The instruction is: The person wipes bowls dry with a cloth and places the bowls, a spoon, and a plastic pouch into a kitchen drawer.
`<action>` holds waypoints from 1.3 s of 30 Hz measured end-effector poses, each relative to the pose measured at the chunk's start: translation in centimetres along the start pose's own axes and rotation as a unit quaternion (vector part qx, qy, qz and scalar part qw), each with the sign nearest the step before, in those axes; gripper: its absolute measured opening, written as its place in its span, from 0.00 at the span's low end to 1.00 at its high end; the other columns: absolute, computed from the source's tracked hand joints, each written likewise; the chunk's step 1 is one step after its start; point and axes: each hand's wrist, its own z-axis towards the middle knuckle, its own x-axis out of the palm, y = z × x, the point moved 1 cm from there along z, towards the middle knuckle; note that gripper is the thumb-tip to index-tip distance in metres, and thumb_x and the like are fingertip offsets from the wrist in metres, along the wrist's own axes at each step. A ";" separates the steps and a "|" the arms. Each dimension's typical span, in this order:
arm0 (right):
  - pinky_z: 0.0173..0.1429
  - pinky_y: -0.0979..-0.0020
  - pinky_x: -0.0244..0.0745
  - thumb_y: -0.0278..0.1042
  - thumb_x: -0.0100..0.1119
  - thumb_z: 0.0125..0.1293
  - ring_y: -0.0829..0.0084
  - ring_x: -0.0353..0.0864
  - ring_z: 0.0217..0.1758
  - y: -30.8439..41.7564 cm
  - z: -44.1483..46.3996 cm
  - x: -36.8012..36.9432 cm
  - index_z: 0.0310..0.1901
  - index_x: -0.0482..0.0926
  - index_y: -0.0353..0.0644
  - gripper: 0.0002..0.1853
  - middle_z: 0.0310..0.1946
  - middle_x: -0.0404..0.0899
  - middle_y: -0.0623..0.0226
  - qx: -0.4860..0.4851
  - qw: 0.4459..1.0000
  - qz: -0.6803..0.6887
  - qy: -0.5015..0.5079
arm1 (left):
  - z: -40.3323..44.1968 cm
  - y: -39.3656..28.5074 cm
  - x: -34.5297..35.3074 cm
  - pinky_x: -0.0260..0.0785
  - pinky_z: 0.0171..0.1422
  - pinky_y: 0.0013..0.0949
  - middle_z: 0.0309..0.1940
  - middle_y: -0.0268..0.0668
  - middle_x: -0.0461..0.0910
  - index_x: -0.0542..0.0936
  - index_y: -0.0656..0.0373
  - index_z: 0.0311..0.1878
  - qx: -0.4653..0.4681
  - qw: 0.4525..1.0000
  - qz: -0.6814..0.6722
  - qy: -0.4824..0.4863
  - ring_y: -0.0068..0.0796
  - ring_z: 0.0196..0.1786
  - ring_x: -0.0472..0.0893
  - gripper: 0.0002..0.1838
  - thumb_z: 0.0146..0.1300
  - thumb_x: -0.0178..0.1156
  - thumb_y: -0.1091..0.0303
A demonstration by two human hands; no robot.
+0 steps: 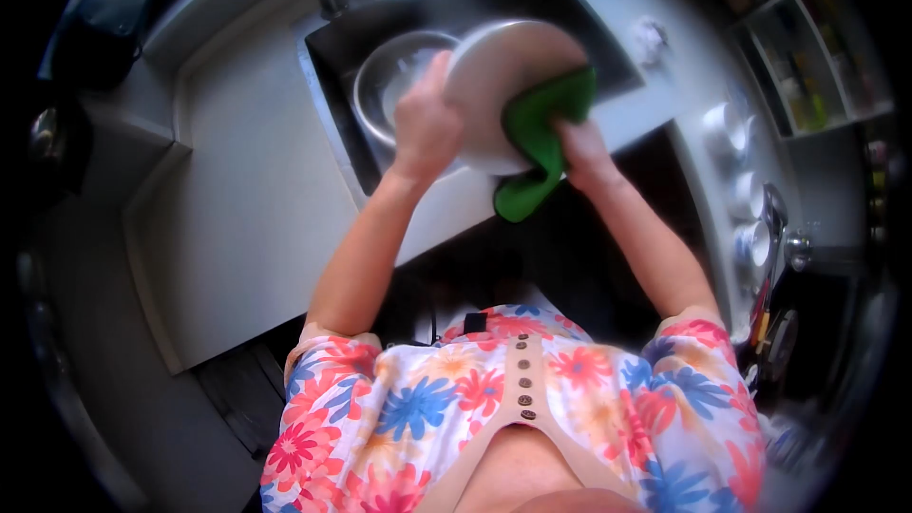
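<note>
Pale surface (252, 161) around a dark sink (608, 52); plate (484, 85) over its front edge; bowl (372, 85) in the sink; green cloth (540, 138) against the plate; right hand (585, 152), fingers clenched on the cloth; left hand (427, 123), fingers grasping the plate's rim

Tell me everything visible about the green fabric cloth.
The limp green fabric cloth, dark along its left edge, is bunched in the bare right hand. Its upper part lies against the lower right of the round, pale, smooth-looking dish; its lower end hangs past the dish's rim as a rounded flap. In this view it overlaps the pale, flat countertop's front edge. Blur hides its weave.
</note>
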 end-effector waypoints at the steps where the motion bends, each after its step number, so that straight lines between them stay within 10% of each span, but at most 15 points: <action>1: 0.43 0.71 0.70 0.26 0.53 0.57 0.73 0.75 0.38 0.5 0.0 -0.5 0.42 0.75 0.31 0.12 0.35 0.77 0.64 -0.043 0.997 -0.056 -0.010 | -0.1 0.0 0.3 0.71 0.44 0.43 0.35 0.54 0.77 0.70 0.63 0.52 0.007 1.000 0.002 -0.015 0.52 0.38 0.78 0.19 0.54 0.47 0.78; 4: 0.34 0.70 0.71 0.26 0.54 0.55 0.75 0.76 0.28 4.0 1.2 -2.7 0.33 0.77 0.31 0.07 0.25 0.79 0.62 -0.208 0.952 -0.225 -0.012 | -0.2 -1.3 0.8 0.71 0.46 0.44 0.37 0.54 0.77 0.68 0.62 0.55 -0.021 0.994 -0.108 0.010 0.52 0.41 0.78 0.22 0.54 0.48 0.77; 8: 0.35 0.63 0.72 0.28 0.53 0.54 0.58 0.80 0.29 9.6 1.1 -4.5 0.32 0.76 0.35 0.06 0.24 0.76 0.50 -0.391 0.796 -0.461 -0.021 | 1.4 -2.0 0.6 0.70 0.43 0.27 0.32 0.34 0.79 0.72 0.63 0.50 -0.088 0.969 -0.153 0.172 0.27 0.34 0.77 0.17 0.57 0.53 0.71; 17: 0.35 0.63 0.74 0.30 0.48 0.52 0.59 0.80 0.30 12.0 -0.9 -0.6 0.29 0.74 0.40 0.06 0.23 0.78 0.57 -0.457 0.506 -0.730 0.050 | 3.6 -4.3 2.7 0.67 0.50 0.40 0.40 0.53 0.76 0.68 0.61 0.54 0.060 0.960 0.112 0.248 0.50 0.45 0.76 0.23 0.49 0.50 0.75; 21: 0.32 0.66 0.74 0.26 0.50 0.51 0.63 0.79 0.26 10.7 -1.0 -3.0 0.33 0.75 0.38 0.07 0.24 0.77 0.56 -0.480 0.566 -0.670 0.007 | 1.7 -3.4 4.0 0.65 0.52 0.40 0.41 0.54 0.76 0.65 0.61 0.56 0.037 0.970 0.081 0.224 0.50 0.47 0.75 0.24 0.52 0.48 0.76; 26: 0.39 0.59 0.73 0.31 0.55 0.52 0.52 0.77 0.34 4.2 -2.1 -9.7 0.34 0.76 0.41 0.07 0.28 0.78 0.54 -0.395 0.774 -0.474 -0.141 | -1.5 -2.8 6.5 0.64 0.54 0.33 0.43 0.46 0.77 0.69 0.61 0.54 -0.002 0.980 -0.016 0.199 0.40 0.49 0.76 0.23 0.52 0.47 0.77; 31: 0.38 0.67 0.73 0.27 0.53 0.52 0.67 0.79 0.33 -7.3 -9.3 -17.6 0.37 0.76 0.28 0.13 0.28 0.79 0.58 -0.060 0.973 -0.106 -0.196 | -8.3 -3.2 15.1 0.64 0.56 0.36 0.45 0.55 0.75 0.69 0.67 0.53 -0.009 0.966 -0.132 0.220 0.47 0.50 0.75 0.22 0.52 0.43 0.77; 34: 0.37 0.70 0.74 0.26 0.53 0.57 0.71 0.78 0.34 -8.5 -16.2 -22.3 0.40 0.75 0.28 0.11 0.34 0.78 0.60 0.084 0.992 0.040 -0.081 | -13.2 -5.7 18.7 0.65 0.54 0.36 0.43 0.53 0.76 0.71 0.67 0.51 -0.124 0.934 -0.161 0.292 0.44 0.49 0.75 0.18 0.57 0.44 0.74; 39: 0.40 0.71 0.74 0.24 0.57 0.55 0.74 0.77 0.36 -8.1 -23.9 -30.7 0.43 0.70 0.34 0.14 0.35 0.76 0.64 -0.041 0.968 0.052 -0.242 | -20.1 -9.4 23.9 0.68 0.49 0.34 0.42 0.47 0.77 0.70 0.65 0.52 -0.245 0.889 -0.194 0.333 0.37 0.45 0.77 0.17 0.59 0.46 0.72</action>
